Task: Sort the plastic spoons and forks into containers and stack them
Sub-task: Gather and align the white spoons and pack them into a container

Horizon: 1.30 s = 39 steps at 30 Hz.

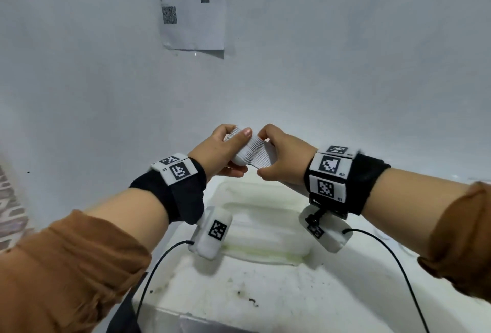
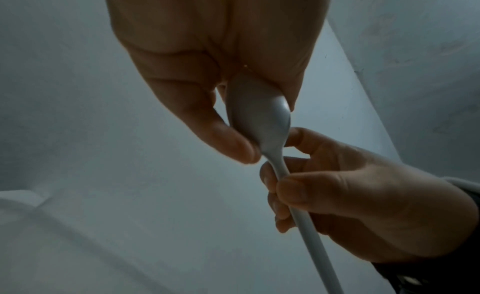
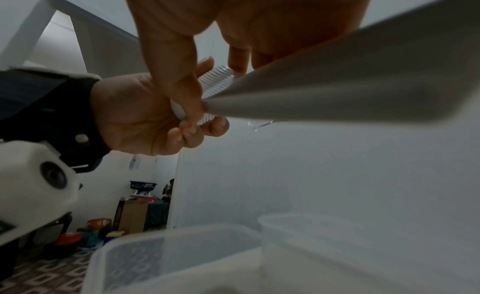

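Head view shows the left hand (image 1: 216,150) and right hand (image 1: 285,158) both gripping a nested stack of white spoons (image 1: 251,156), probably squaring it, above the container (image 1: 265,258) at 6 o'clock.

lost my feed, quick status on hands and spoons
Left hand grips spoon stack at bowls. Right hand grips handles. Stack held above clear containers. Nothing in the way.

Cluttered home room: patterned floor (image 3: 46,278), boxes (image 3: 132,216)
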Motion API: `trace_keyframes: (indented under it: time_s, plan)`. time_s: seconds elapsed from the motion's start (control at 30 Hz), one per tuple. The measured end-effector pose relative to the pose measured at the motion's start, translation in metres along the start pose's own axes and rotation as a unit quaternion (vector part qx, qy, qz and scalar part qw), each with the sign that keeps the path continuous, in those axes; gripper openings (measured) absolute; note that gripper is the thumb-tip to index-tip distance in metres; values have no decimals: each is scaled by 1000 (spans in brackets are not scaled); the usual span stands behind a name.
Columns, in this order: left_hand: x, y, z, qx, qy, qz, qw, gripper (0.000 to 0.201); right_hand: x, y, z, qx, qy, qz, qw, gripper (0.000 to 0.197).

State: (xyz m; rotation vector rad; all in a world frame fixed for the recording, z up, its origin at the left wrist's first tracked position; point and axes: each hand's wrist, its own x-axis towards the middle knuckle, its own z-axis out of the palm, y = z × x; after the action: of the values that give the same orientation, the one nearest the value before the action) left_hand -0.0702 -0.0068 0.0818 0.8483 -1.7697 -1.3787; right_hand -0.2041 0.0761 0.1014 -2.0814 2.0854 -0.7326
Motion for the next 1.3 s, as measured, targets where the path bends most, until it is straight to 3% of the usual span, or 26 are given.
trace_keyframes:
  time_s: [0.23,0.33,0.4,0.5,0.67,0.87,1.0,1.1,1.3]
  plan:
    - [-6,-32,-17,57,-48,-51,996,42,3,-1,21,-50,-79,8,996,51]
    - [-7,-42,-31,111,-34,-44,992,65,7,0,22,-93,-115,8,989,50]
    - [-8,-48,-40,182,-27,-54,981,89,12,-1,23,-131,-138,14,982,51]
    - [-15,-56,-45,269,-53,-84,958,84,19,-1,28,-176,-166,12,970,54]
    - [-20,-74,-43,364,-134,-132,912,99,29,-4,44,-249,-222,-1,943,57]
    - [-21,-84,-44,390,-157,-128,899,83,34,-5,61,-302,-289,0,908,56]
    - [-20,-86,-45,397,-158,-127,895,93,36,-6,69,-316,-321,-20,892,56]
    - [-19,-87,-44,396,-159,-126,896,83,39,-8,73,-324,-351,-31,878,58]
    - [-16,-90,-46,376,-175,-123,902,117,37,-9,78,-337,-374,-46,863,51]
